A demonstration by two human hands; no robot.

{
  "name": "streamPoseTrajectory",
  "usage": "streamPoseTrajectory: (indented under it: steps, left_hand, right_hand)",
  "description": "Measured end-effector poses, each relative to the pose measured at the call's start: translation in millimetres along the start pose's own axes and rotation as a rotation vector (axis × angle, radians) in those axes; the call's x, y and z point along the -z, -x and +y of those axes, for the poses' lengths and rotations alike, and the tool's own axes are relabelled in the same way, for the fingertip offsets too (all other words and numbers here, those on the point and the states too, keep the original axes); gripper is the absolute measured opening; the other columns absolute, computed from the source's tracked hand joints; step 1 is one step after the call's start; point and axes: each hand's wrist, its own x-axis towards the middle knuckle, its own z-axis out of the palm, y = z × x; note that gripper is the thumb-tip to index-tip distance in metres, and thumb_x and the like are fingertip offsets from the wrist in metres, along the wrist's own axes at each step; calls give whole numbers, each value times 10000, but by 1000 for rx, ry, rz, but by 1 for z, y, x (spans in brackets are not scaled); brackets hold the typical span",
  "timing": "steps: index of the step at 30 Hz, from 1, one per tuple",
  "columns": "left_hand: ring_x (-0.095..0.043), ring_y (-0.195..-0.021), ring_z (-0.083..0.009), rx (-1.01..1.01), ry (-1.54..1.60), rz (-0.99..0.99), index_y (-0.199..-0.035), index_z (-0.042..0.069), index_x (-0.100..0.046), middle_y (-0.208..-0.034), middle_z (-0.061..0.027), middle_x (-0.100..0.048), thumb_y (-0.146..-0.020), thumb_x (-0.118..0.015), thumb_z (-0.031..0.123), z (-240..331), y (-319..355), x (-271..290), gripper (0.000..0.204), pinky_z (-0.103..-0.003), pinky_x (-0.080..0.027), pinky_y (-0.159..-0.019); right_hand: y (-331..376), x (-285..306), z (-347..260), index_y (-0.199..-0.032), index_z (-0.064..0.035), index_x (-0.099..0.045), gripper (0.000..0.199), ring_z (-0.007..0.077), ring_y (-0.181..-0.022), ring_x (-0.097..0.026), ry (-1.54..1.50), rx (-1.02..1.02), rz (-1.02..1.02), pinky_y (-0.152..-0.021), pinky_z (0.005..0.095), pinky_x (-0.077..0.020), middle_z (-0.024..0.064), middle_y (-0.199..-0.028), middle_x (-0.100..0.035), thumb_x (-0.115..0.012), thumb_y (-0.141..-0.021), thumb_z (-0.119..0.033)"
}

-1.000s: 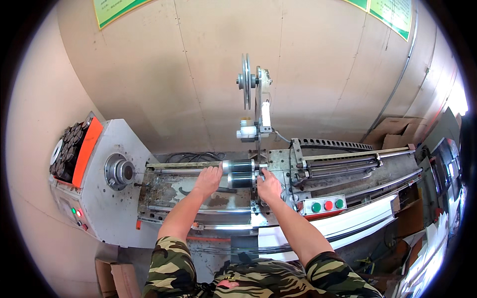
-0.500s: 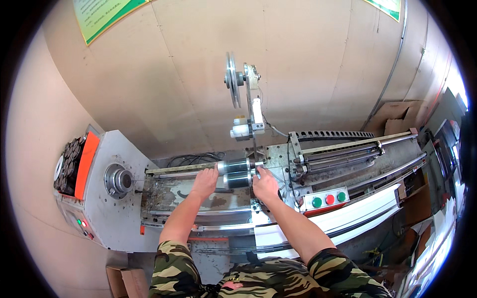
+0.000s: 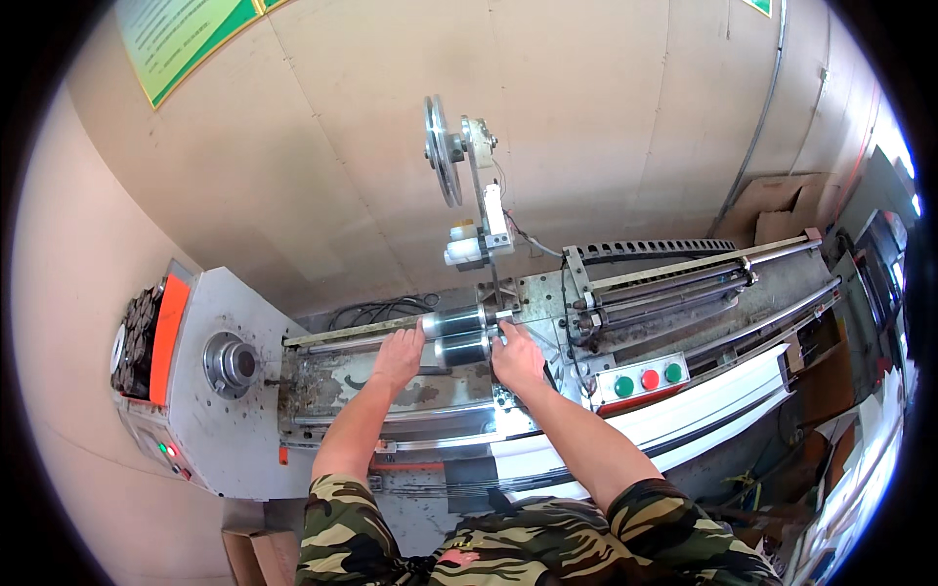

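Two short dark rollers with shiny ends lie side by side across the machine bed: an upper roller (image 3: pixel 454 322) and a lower roller (image 3: pixel 462 349). At the upper roller's left end is my left hand (image 3: pixel 399 356), its fingers curled and closed against that end. My right hand (image 3: pixel 518 359) is by the rollers' right ends, fingers bent and pressed together beside a small pale block (image 3: pixel 504 316). Whatever lies between the right fingers is hidden. Both forearms reach in from below.
A grey machine housing (image 3: pixel 264 410) with a round chuck (image 3: pixel 231 364) stands on the left. Behind the rollers rises a post with a large reel (image 3: pixel 442 151). To the right are a green-and-red button box (image 3: pixel 640 383), metal rails (image 3: pixel 674 300) and a white sheet-metal trough (image 3: pixel 674 415).
The whole view has shifted and tilted slightly. Both hands stay at the rollers' ends; the right fingers have shifted slightly at the small block.
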Motion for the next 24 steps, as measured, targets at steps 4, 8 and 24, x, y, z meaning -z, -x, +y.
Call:
streamPoseTrajectory:
  steps: [4, 8, 24]
  left_hand:
    - [-599, -875, -260, 9, 82, -4, -1410, -54, -464, -920, -102, -616, -957, -538, 196, -1, -2, 3, 523, -403, -503, -777]
    - [-621, -899, -299, 48, 203, -63, -1409, -29, -467, -929, -122, -651, -1003, -511, 277, 0, -4, 14, 511, -438, -519, -779]
    - [-665, -913, -413, 319, 555, -56, -1226, 160, -673, -939, -204, -705, -983, -514, 367, -7, -13, 11, 357, -515, -510, -785]
  right_hand:
    - [-1, 1, 1, -1318, -126, -618, 414, 412, -1139, -617, 2, -6, -2, -955, 495, -500, 166, -1332, -602, -595, -942, -297]
    - [-1, 6, -1, -1326, -117, -614, 421, 413, -1148, -614, -5, -22, -17, -969, 496, -496, 174, -1342, -596, -591, -942, -289]
    - [-3, 4, 9, -1353, -104, -567, 420, 437, -1113, -624, 4, 27, -32, -944, 522, -499, 189, -1355, -561, -557, -965, -265]
